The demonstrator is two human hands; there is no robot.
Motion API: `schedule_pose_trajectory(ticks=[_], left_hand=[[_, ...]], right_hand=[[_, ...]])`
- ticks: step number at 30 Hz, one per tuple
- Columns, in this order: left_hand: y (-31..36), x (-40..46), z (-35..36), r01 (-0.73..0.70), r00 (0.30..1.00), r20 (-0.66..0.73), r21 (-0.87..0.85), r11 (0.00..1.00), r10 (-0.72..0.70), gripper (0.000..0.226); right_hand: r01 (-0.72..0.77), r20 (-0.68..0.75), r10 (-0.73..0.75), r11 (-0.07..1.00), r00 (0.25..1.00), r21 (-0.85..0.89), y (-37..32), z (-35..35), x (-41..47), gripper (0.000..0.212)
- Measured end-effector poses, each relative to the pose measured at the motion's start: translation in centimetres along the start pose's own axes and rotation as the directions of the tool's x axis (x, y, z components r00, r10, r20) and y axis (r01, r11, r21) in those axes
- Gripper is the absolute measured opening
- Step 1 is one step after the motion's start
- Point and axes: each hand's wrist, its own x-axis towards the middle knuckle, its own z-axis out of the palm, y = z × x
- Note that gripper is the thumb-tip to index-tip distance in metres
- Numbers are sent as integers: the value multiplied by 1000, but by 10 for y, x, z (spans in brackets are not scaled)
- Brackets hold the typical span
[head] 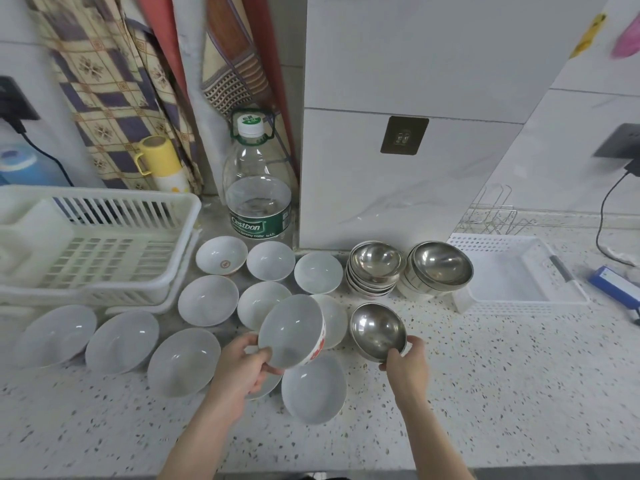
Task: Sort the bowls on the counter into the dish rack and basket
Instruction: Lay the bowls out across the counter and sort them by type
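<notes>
1. The left hand [242,363] has its grip clamped on the near rim of a white red-patterned ceramic bowl [292,329], tilted above the speckled desk [485,393].
2. The right hand [405,363] pinches a round steel bowl [377,330] by its near rim.
3. Farther off: cream plastic dish rack [93,244] left, white perforated basket [512,271] right.

White ceramic bowl [291,330] and steel bowl [377,330] — both tilted (lifted) — above speckled counter [485,393].

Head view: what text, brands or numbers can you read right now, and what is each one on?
"Cestbon": green label of the water bottle at the back of the counter.
"Drinking Water" beneath it, partly legible; the rest of that small print is too blurred.
Bottle cap: printed marks, too small to read.
Red emblem inside one white bowl: unreadable.
Red pattern on the bowl in the left hand: unreadable.
</notes>
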Motion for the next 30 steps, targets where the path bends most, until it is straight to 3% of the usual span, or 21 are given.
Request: schedule_pose_trajectory(ticks=[14, 22, 30], left_hand=[[4, -16, -6, 25, 999, 25, 101, 995, -28, 23], [-2, -19, 0, 57, 996, 61, 128, 990, -65, 22], [-12, -27, 29, 1, 980, 191, 232, 973, -47, 21]], right_hand=[[-71, 10, 70, 984, 998, 161, 3, 13, 12, 53], [-115, 101, 96, 973, 990, 202, 16, 8, 1, 55], [-113, 119, 88, 969, 989, 221, 52, -28, -54, 20]])
